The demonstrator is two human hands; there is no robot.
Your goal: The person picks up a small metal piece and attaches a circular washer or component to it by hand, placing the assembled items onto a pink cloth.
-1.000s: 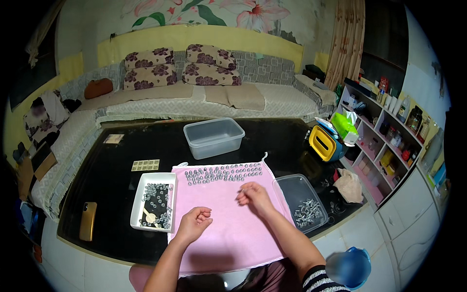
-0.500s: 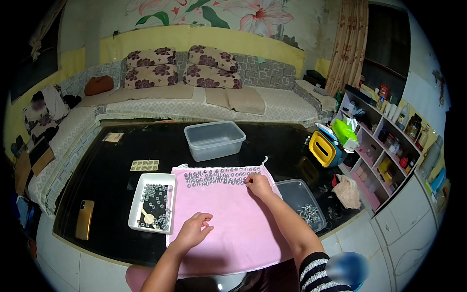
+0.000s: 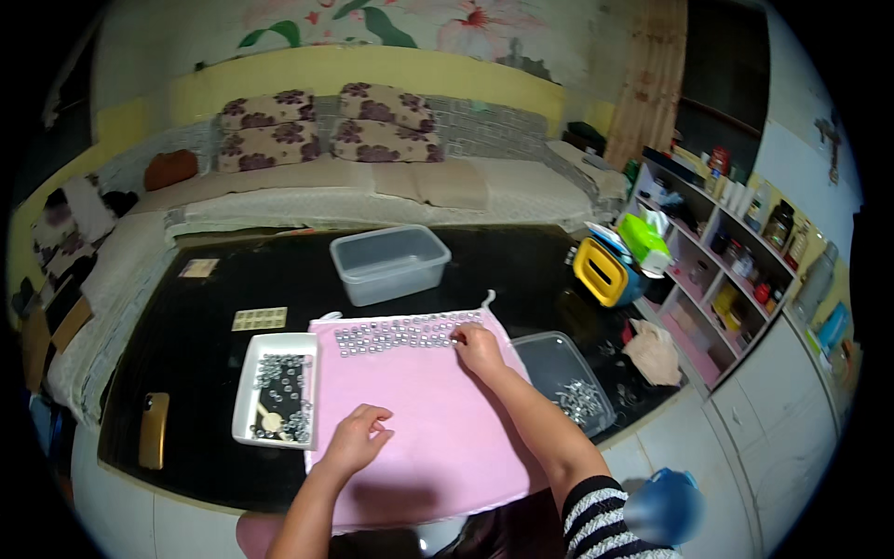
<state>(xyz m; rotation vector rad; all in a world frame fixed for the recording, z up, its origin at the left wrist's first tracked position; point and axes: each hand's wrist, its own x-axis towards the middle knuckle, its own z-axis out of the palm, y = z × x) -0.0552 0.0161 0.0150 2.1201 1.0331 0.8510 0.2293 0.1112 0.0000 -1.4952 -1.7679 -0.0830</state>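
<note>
Over 1 second the right hand [image 3: 480, 347] had moved up the pink cloth [image 3: 428, 419] to the bead rows [image 3: 400, 333], fingers pinched at their end, grip contents unclear; left hand [image 3: 357, 438] rested loosely curled, empty.

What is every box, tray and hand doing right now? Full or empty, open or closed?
Clear plastic tub: lidless, empty.
White rectangular tray: holds small shiny pieces.
Clear container by the table edge: lidless, partly filled with shiny pieces.
Pink cloth: spread flat, rows of pieces on top.
Left hand: resting on cloth.
Right hand: touching the rows.
</note>
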